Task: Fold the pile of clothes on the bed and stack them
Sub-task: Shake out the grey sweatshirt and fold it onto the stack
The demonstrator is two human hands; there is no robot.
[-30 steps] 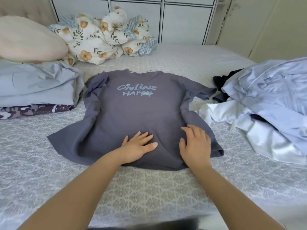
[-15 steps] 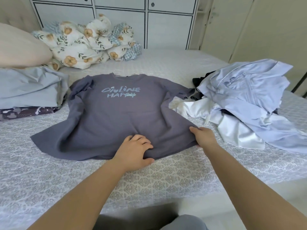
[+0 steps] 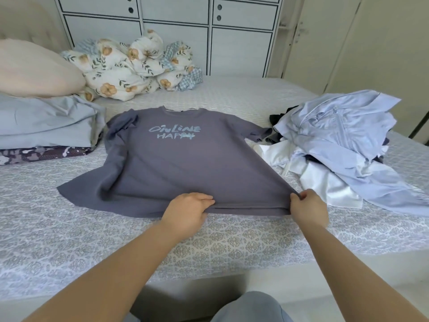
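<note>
Gripping the near hem of the grey T-shirt (image 3: 185, 163), your hands were both closed on cloth in the head view: the left hand (image 3: 188, 210) pinched the hem near its middle, thumb under and fingers curled over, and the right hand (image 3: 306, 209) pinched the hem's right corner. The shirt lay flat on the bed (image 3: 232, 247), print up, its long axis running straight away from you, collar at the far end and hem at your fingertips. So the whole garment stretched ahead of both hands, with the left sleeve spread out beyond your left hand and the right sleeve crumpled against the unfolded pile (image 3: 348, 145) just past your right hand. A folded stack (image 3: 46, 126) sat well off to the left. My reading is that any fold would have to travel away from you, or sideways across that axis.
</note>
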